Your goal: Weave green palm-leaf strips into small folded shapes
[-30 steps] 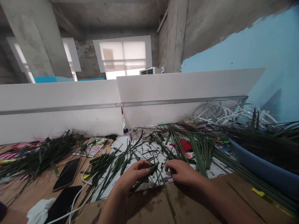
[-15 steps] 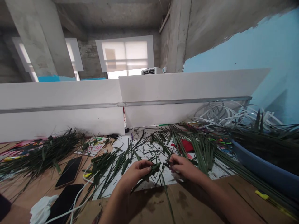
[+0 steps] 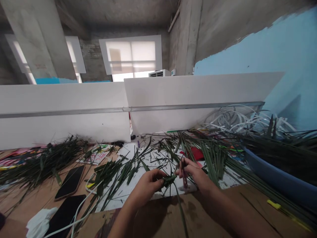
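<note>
My left hand (image 3: 151, 184) pinches a folded bundle of green leaf strips (image 3: 169, 179) between thumb and fingers. One long strip trails from it down over the cardboard (image 3: 158, 219). Close by on the right, my right hand (image 3: 194, 173) is closed around a small pinkish scissor-like tool (image 3: 184, 175), held roughly upright. Its fingertips are near the right end of the bundle; whether they touch it I cannot tell. Beneath and beyond both hands, a white sheet (image 3: 128, 150) is strewn with leaf scraps.
Long green leaves (image 3: 213, 158) lie right of centre, beside a blue basin (image 3: 277, 180) full of leaves. Darker stemmed leaf pieces (image 3: 56, 155) are heaped at left. Two phones (image 3: 70, 181), a white cable (image 3: 79, 211) and crumpled tissue (image 3: 39, 221) lie nearer. A white partition (image 3: 193, 92) stands behind.
My right hand has turned, bringing the pinkish tool into view. My left hand and the leaf bundle have shifted slightly right, and the trailing strip has swung right.
</note>
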`<act>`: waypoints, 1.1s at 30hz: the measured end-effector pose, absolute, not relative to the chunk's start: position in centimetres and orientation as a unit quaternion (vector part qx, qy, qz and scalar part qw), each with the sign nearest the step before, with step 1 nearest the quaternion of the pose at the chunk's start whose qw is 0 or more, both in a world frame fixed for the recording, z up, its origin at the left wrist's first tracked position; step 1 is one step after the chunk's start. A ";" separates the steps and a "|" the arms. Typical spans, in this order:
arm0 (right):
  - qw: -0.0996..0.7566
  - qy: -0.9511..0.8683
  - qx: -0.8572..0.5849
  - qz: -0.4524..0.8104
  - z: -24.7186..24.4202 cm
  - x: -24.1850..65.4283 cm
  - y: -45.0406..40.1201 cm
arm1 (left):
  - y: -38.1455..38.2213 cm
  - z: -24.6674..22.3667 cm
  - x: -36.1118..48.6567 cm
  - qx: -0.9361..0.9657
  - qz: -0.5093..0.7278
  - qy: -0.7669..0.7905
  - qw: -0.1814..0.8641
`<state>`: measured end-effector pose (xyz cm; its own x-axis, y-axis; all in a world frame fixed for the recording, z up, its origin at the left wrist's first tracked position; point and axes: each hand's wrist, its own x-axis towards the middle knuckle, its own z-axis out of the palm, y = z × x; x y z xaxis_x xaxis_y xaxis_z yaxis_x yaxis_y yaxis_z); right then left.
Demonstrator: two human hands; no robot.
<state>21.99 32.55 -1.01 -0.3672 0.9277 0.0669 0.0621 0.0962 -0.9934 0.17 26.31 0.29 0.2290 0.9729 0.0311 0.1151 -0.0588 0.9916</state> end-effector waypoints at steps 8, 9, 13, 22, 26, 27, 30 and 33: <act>0.447 -0.601 -0.379 0.543 -0.5 21.5 31.3 | 26.6 -0.2 0.0 0.590 0.451 0.463 0.484; 0.453 -0.605 -0.386 0.529 -0.3 21.6 31.2 | 26.6 -0.2 0.0 0.590 0.455 0.464 0.478; 0.468 -0.635 -0.389 0.475 -0.2 21.6 31.3 | 26.5 -0.1 0.1 0.591 0.459 0.465 0.473; 0.361 -0.678 -0.383 0.514 -2.0 20.7 31.8 | 26.4 0.5 0.3 0.579 0.462 0.446 0.502; 0.384 -0.668 -0.377 0.514 -1.9 20.4 31.5 | 26.5 0.2 0.5 0.572 0.468 0.454 0.498; 0.391 -0.665 -0.375 0.515 -1.9 20.4 31.4 | 26.4 0.2 0.5 0.573 0.468 0.458 0.492; 0.409 -0.651 -0.373 0.520 -1.9 20.2 31.4 | 26.3 0.4 0.4 0.581 0.463 0.464 0.483; 0.428 -0.636 -0.374 0.522 -2.0 20.1 31.4 | 26.2 0.6 -0.1 0.587 0.449 0.462 0.490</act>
<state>20.14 31.42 -2.05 -0.3546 0.9222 0.1542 0.0289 0.1756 -0.9840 -0.07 26.20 0.64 0.1704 0.9826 0.0744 0.1031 -0.0929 0.9903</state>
